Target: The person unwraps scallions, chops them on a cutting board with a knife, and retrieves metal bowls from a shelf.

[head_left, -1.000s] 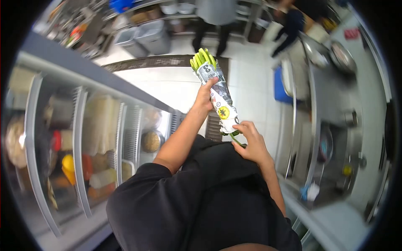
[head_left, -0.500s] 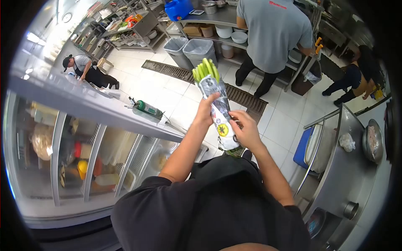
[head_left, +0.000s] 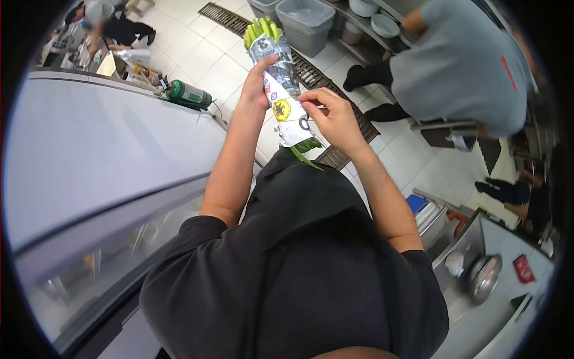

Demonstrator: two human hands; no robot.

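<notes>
A bundle of green stalks [head_left: 262, 29] is wrapped in printed paper [head_left: 289, 113] with a yellow round mark. Its cut ends point away from me, and dark green leaves [head_left: 306, 146] stick out of the near end. My left hand [head_left: 258, 85] is closed around the left side of the bundle, thumb on top. On the right, my right hand [head_left: 335, 118] has thumb and forefinger pinched at the edge of the paper. The bundle is held in the air in front of my apron.
Left of me stands a glass-fronted fridge [head_left: 119, 143]; a green gas cylinder [head_left: 188, 94] is beyond it. A co-worker in grey [head_left: 457, 66] stands ahead right, near grey bins [head_left: 306, 27]. A floor drain grate [head_left: 326, 84] runs across the tiles. A metal bowl [head_left: 485, 278] is at right.
My view has turned and tilted, so the bundle and both hands appear further left and higher. The grip on the bundle looks the same. The co-worker in grey is leaning more.
</notes>
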